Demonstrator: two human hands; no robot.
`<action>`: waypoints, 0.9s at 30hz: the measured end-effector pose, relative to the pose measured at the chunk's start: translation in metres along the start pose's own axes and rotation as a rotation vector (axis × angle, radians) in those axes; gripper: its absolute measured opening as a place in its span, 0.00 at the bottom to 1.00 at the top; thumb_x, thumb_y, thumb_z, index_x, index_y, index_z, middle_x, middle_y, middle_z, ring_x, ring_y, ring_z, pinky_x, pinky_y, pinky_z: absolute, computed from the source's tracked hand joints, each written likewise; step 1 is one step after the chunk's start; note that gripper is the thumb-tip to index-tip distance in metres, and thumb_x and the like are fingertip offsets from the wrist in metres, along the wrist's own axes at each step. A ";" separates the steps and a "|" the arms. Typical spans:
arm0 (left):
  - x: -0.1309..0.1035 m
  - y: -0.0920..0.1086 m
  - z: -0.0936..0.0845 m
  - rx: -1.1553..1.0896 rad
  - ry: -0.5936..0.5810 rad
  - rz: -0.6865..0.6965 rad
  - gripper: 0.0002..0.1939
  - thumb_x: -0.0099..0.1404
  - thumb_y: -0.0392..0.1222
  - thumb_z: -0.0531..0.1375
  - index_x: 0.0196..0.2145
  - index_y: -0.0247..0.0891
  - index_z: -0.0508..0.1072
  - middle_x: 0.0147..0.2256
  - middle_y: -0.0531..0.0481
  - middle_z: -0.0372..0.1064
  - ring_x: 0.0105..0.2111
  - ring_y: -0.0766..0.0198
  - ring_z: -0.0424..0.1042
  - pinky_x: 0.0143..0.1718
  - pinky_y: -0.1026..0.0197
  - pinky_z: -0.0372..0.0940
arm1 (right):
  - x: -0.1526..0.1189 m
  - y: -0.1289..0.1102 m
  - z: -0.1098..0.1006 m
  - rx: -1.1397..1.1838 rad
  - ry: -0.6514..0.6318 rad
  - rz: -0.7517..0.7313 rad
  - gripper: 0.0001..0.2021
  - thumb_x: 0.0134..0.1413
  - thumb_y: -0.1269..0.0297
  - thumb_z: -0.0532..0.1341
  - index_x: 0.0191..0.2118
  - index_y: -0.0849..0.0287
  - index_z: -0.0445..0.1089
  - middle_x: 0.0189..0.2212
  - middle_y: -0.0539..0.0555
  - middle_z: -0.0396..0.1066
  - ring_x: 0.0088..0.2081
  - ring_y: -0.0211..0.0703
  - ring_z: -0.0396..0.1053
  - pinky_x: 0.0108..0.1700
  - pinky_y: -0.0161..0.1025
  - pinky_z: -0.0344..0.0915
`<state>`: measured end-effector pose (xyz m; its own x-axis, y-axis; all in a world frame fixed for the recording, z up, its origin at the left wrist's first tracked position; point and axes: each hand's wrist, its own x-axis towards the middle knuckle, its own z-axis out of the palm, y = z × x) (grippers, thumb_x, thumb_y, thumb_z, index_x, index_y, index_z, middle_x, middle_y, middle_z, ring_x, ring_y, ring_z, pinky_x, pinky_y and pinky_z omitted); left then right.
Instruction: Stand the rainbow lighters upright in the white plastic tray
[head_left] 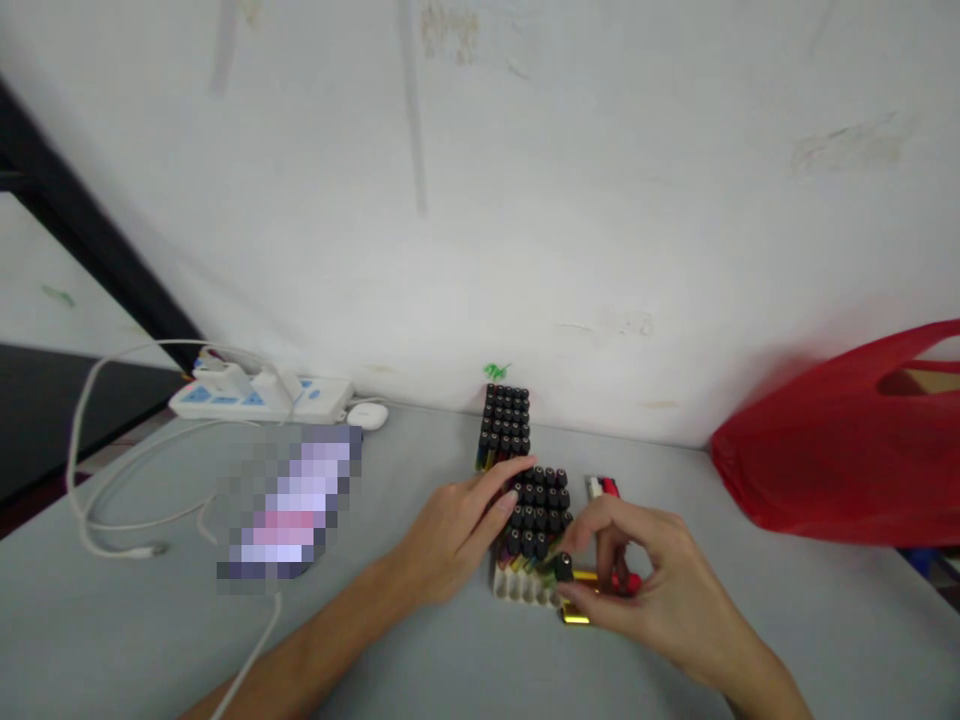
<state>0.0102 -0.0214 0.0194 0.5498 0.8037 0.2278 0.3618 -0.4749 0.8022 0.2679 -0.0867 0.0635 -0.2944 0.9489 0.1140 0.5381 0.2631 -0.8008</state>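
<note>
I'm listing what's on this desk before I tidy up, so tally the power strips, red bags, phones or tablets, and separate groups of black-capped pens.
Power strip: 1
Red bag: 1
Phone or tablet: 1
Groups of black-capped pens: 2
Total: 5

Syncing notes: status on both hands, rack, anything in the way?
Left hand against racked markers. Right hand pinching black-capped marker at rack front. Red item close, partly behind right fingers; can't tell if it obstructs.

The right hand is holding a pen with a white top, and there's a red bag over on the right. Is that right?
Not quite: in the head view, the pen in the right hand has a black top. The red bag is over on the right.
</note>
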 end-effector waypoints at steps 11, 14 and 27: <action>0.000 0.000 0.000 -0.008 -0.007 -0.013 0.24 0.88 0.51 0.48 0.75 0.53 0.66 0.66 0.52 0.78 0.59 0.53 0.82 0.63 0.54 0.72 | 0.003 0.003 0.002 -0.052 0.030 -0.101 0.08 0.60 0.68 0.74 0.43 0.53 0.79 0.32 0.47 0.78 0.27 0.39 0.72 0.32 0.36 0.70; 0.000 0.000 0.000 -0.007 -0.005 -0.009 0.24 0.88 0.51 0.48 0.75 0.53 0.66 0.66 0.52 0.78 0.59 0.54 0.82 0.62 0.54 0.72 | 0.004 0.002 0.002 -0.021 0.035 -0.122 0.08 0.61 0.67 0.74 0.44 0.53 0.78 0.37 0.49 0.79 0.27 0.38 0.71 0.32 0.36 0.70; 0.000 0.000 -0.001 -0.009 -0.015 -0.008 0.25 0.88 0.51 0.48 0.76 0.53 0.65 0.67 0.51 0.77 0.61 0.53 0.81 0.66 0.52 0.70 | 0.013 0.044 -0.012 -0.568 0.442 0.491 0.19 0.71 0.46 0.61 0.53 0.57 0.74 0.42 0.60 0.81 0.37 0.56 0.78 0.38 0.46 0.62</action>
<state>0.0101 -0.0211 0.0201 0.5579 0.8021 0.2130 0.3593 -0.4648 0.8092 0.2974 -0.0611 0.0364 0.3446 0.9274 0.1452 0.8709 -0.2581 -0.4183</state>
